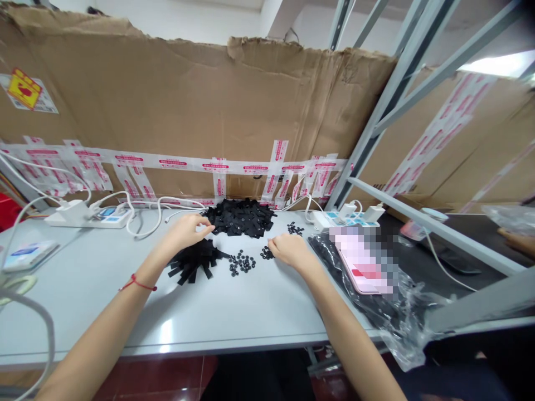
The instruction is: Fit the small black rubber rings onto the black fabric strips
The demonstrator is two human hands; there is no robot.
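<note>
Both hands over the tabletop (251, 317), forearms reaching in from either side. Left hand (188, 233): fingers bent, thumb and fingertips drawn close together at the near left edge of a heap of black strips (242, 218); whether a strip is pinched there cannot be told. Right hand (289, 249): fingers curled and pointing down and inward, tips at a small group of black rings (266, 253); grip on a ring cannot be confirmed, as the fingertips are partly hidden. Key relation: the strips lie on the left hand's side, the rings mostly between the hands or at the right. The heap's long axis runs crosswise, from the left fingertips toward the right hand, on the far side of both; left hand is nearer, apparently at its edge. A second, fanned bunch of strips (193, 262) sits just on the near side of the left hand, ends splayed toward the person; one strip points rightward at a loose scatter of rings (242, 263). That scatter lies between the hands, slightly to their near side, closer to the right. A further ring cluster (295, 228) sits just beyond the right hand. Right of that hand, well apart from the strips: a pink flat object (355, 267), partly pixelated, on clear plastic wrap (403, 328).
</note>
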